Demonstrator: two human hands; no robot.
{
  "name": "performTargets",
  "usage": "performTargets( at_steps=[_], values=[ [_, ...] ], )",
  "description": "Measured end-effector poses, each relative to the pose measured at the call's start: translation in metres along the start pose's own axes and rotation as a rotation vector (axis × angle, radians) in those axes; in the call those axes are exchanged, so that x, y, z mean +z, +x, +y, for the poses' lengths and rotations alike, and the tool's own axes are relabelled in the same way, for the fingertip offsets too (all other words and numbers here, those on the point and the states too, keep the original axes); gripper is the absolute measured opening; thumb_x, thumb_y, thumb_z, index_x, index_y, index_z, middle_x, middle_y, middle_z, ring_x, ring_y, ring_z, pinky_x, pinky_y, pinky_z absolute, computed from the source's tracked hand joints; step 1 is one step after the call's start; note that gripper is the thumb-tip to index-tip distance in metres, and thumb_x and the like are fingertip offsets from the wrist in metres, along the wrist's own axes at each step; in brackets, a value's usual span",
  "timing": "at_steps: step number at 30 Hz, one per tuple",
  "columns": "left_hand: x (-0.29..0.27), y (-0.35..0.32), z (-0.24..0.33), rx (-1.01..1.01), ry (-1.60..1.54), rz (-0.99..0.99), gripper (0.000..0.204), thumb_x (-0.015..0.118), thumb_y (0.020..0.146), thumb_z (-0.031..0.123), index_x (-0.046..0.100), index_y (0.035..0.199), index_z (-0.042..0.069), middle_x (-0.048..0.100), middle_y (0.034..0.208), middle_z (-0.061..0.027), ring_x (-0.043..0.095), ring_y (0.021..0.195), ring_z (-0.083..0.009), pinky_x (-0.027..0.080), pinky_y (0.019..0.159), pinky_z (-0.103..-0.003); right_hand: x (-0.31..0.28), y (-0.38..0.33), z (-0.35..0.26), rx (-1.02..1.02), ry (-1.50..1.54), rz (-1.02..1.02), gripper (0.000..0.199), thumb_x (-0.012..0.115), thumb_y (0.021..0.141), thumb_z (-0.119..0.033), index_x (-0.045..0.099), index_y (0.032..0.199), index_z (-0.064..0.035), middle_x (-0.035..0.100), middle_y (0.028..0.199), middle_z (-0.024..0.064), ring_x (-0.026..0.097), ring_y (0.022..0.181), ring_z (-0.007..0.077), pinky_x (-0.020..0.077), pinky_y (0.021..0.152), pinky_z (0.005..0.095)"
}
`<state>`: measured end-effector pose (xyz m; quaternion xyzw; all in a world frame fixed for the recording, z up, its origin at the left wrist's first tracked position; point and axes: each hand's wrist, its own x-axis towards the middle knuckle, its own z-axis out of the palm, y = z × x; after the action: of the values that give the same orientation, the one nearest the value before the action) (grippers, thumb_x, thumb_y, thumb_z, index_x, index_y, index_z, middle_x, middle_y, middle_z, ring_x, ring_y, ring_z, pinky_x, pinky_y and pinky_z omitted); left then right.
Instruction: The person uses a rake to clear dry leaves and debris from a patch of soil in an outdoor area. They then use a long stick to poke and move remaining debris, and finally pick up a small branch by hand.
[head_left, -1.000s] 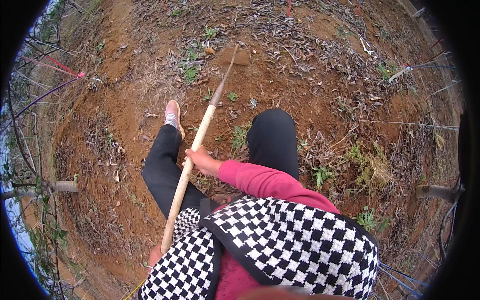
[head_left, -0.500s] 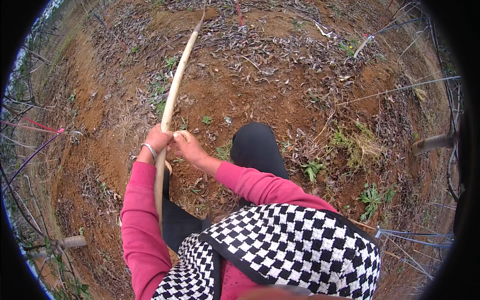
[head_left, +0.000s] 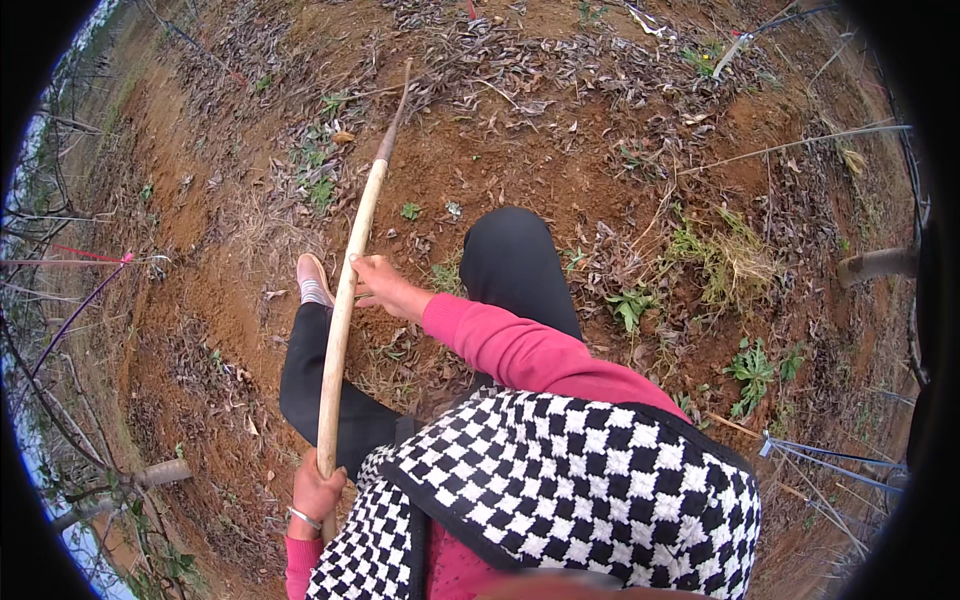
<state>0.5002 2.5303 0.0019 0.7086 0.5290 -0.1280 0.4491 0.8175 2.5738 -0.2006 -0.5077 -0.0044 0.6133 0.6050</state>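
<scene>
A long-handled tool slants across the middle, with a pale wooden shaft and a narrow, dark, tapering metal end at the far side. Low on the shaft, close to my body, my left hand is wrapped round the wood, a silver bracelet at its wrist. Farther up, my right hand holds the shaft from its right side. The thumb lies against the wood, while the fingertips are partly hidden at the shaft. Whether the metal end touches the soil, I cannot tell.
Dry leaves and green weeds lie over reddish soil. Taut cords and branches run along both sides, with cut stubs at right and left. My bent knee and left foot are close to the tool.
My left hand has slid down the shaft toward my body, away from my right hand. The tool has drawn nearer, its metal end lower in view. My left foot now shows.
</scene>
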Motion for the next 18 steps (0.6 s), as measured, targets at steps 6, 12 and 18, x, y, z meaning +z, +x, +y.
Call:
performTargets(
  at_steps=[6, 12, 18],
  values=[
    [0.007, -0.117, -0.089, -0.12, 0.153, -0.051, 0.035, 0.071, 0.08, 0.016, 0.05, 0.104, 0.002, 0.062, 0.082, -0.0146, 0.062, 0.072, -0.0273, 0.048, 0.065, -0.04, -0.014, 0.015, 0.025, 0.08, 0.242, 0.054, 0.036, 0.055, 0.097, -0.024, 0.037, 0.118, -0.0007, 0.063, 0.096, 0.0168, 0.067, 0.071, 0.0268, 0.0587, 0.063, 0.0429],
    [0.02, -0.125, -0.08, -0.181, -0.044, -0.187, 0.048, 0.073, 0.08, 0.018, 0.049, 0.119, 0.001, 0.063, 0.101, -0.0163, 0.061, 0.091, -0.0221, 0.048, 0.081, -0.035, -0.022, 0.016, 0.036, 0.096, 0.081, 0.118, 0.026, 0.05, 0.098, -0.017, 0.038, 0.113, 0.0007, 0.058, 0.087, 0.012, 0.065, 0.07, 0.0269, 0.0588, 0.061, 0.0449],
    [0.018, -0.023, -0.024, 0.074, -0.106, -0.338, 0.07, 0.071, 0.078, 0.018, 0.038, 0.137, -0.001, 0.059, 0.114, -0.0192, 0.059, 0.102, -0.024, 0.047, 0.091, -0.034, 0.021, -0.064, 0.082, 0.332, 0.146, -0.114, 0.025, 0.044, 0.101, -0.026, 0.04, 0.11, -0.0028, 0.057, 0.088, 0.0129, 0.066, 0.076, 0.0305, 0.0584, 0.069, 0.0531]
  ],
)
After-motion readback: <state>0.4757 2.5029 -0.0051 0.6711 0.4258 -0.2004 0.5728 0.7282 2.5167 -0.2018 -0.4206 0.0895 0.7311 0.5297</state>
